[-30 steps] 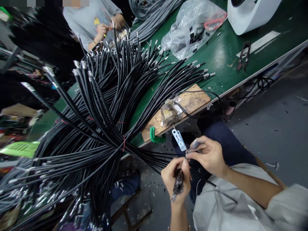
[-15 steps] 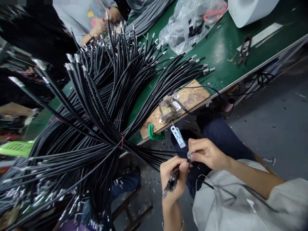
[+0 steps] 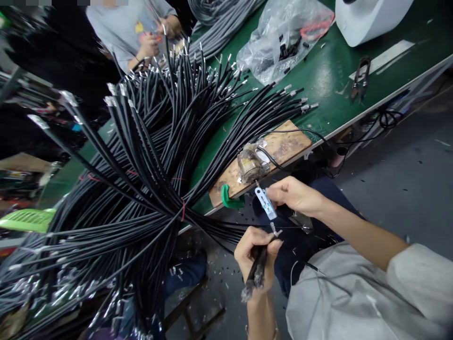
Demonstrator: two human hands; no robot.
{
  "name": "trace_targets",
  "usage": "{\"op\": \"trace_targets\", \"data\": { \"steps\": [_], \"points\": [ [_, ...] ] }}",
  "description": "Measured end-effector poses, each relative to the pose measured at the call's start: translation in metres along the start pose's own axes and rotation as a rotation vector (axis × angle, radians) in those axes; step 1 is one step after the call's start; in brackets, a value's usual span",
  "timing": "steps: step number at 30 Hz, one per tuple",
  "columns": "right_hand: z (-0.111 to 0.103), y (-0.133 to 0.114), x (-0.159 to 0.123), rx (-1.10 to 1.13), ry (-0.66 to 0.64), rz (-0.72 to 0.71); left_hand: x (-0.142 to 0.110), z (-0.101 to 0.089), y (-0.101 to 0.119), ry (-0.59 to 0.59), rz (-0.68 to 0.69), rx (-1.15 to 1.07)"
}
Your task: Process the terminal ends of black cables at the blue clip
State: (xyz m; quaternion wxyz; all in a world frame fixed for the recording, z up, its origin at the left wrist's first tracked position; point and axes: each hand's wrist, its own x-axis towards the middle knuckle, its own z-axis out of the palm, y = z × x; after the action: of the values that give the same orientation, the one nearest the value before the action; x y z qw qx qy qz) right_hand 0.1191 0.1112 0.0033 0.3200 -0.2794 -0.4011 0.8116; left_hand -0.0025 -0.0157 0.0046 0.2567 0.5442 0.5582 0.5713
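My left hand (image 3: 255, 252) is closed around a small bunch of black cable ends (image 3: 255, 274), with one metal-tipped end sticking up between thumb and finger. My right hand (image 3: 293, 194) has its fingers pinched beside the small blue-white metal tab (image 3: 264, 202) that hangs from the grimy device (image 3: 250, 164) on the wooden board (image 3: 283, 144). What the fingers pinch is too small to name. A big fan of black cables (image 3: 141, 165) tied with red string spreads from the green bench across my left side.
A green clamp (image 3: 230, 200) fixes the board to the green bench (image 3: 329, 80). A clear plastic bag (image 3: 283, 38), snips (image 3: 358, 78), a white machine (image 3: 368, 19) and grey cables lie further back. Another person in a grey shirt (image 3: 123, 28) works at the far side.
My right hand has left the cable end at my left hand and risen to the blue-white tab. My left hand has stayed low with its bunch of cables.
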Motion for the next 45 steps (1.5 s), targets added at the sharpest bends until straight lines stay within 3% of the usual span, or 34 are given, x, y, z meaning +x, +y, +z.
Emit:
{"op": "trace_targets", "data": {
  "steps": [4,8,12,15,18,21,25,28,33,38,41,45],
  "points": [
    [0.015,0.006,0.002,0.239,-0.083,0.027,0.005,0.002,-0.001,0.052,-0.012,-0.035],
    [0.019,0.022,0.003,0.474,-0.114,0.047,0.011,0.008,0.003,-0.007,-0.064,0.005],
    [0.012,0.037,0.006,0.562,-0.221,0.066,0.013,0.008,0.006,-0.056,-0.107,0.039],
    [-0.003,0.046,0.004,0.552,-0.195,0.087,0.011,0.006,0.008,-0.067,-0.107,0.055],
    [-0.024,0.044,-0.01,0.398,-0.06,-0.028,0.008,0.004,0.009,-0.059,-0.066,0.053],
    [-0.033,0.027,-0.037,0.061,0.007,-0.232,0.007,0.004,0.009,-0.082,-0.046,0.068],
    [-0.013,0.002,-0.073,-0.554,-0.173,-0.662,0.007,0.003,0.009,-0.314,-0.058,0.092],
    [0.005,-0.001,-0.084,-0.815,-0.087,-0.859,0.005,0.002,0.012,-0.448,-0.061,0.126],
    [0.007,0.013,-0.075,-0.746,0.03,-0.794,-0.007,0.003,0.016,-0.213,0.025,0.234],
    [0.007,0.029,-0.067,-0.787,0.175,-0.924,-0.015,0.008,0.018,-0.015,-0.02,0.276],
    [0.01,0.036,-0.065,-0.684,0.25,-0.896,-0.015,0.009,0.02,0.027,-0.032,0.305],
    [0.008,0.033,-0.064,-0.603,0.117,-0.75,-0.013,0.009,0.018,-0.008,-0.008,0.283]
  ]
}}
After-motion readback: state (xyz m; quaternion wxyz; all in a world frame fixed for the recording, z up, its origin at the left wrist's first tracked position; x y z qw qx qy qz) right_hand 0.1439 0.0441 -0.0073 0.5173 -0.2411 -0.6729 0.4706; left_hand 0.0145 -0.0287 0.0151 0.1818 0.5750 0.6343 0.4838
